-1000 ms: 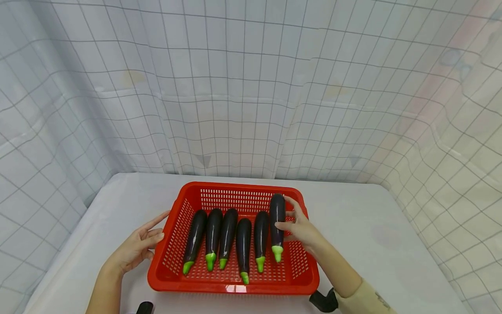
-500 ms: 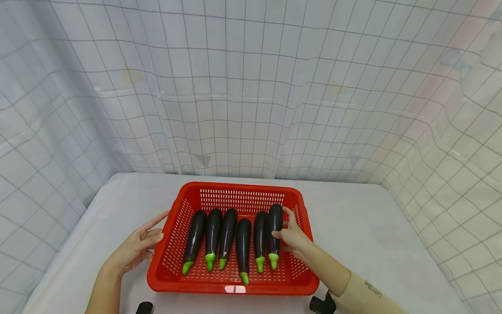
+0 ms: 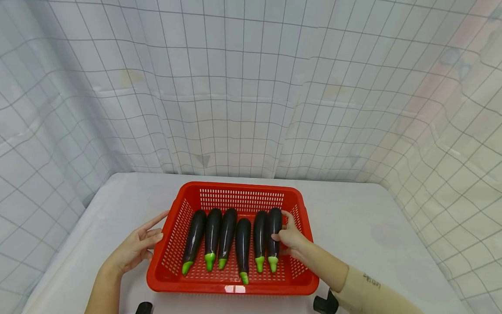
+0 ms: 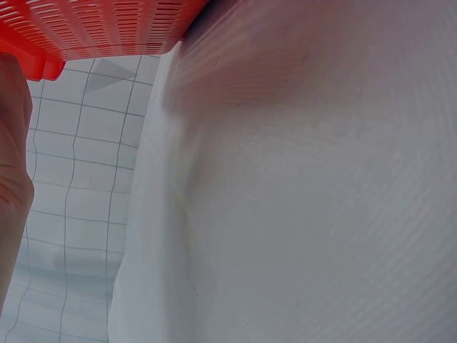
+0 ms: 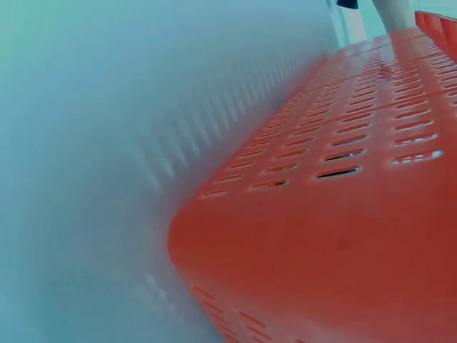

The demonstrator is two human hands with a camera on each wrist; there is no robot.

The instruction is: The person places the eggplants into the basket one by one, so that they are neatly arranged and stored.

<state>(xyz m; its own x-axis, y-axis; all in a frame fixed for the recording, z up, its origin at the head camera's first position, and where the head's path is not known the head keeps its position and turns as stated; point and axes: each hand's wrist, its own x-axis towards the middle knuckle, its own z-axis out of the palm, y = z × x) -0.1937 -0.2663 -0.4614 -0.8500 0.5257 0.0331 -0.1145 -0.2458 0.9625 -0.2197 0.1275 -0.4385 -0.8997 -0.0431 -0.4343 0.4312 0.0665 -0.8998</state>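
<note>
A red plastic basket (image 3: 184, 288) with slotted walls stands on the white table. Several dark purple eggplants (image 3: 212, 233) with green stem ends lie side by side in it, stems toward the near side. My right hand (image 3: 292, 237) reaches over the right rim and holds the rightmost eggplant (image 3: 274, 226), thumb on top and fingers along its far right side. That eggplant lies close alongside its neighbour (image 3: 259, 235). At the left rim my left hand (image 3: 135, 248) rests, index finger stretched along the outside and thumb against the edge. In the left wrist view part of that hand (image 4: 11, 157) shows below the basket.
White cloth covers the table (image 3: 353, 226). Grid-patterned white curtains (image 3: 235, 87) hang behind it and along both sides. Black wrist gear (image 3: 326, 303) sits at the right sleeve, and another black piece (image 3: 144, 308) shows at the bottom left.
My right hand has brought the rightmost eggplant down and slightly toward the left, against the row, still holding it. The left hand and the basket stay in place.
</note>
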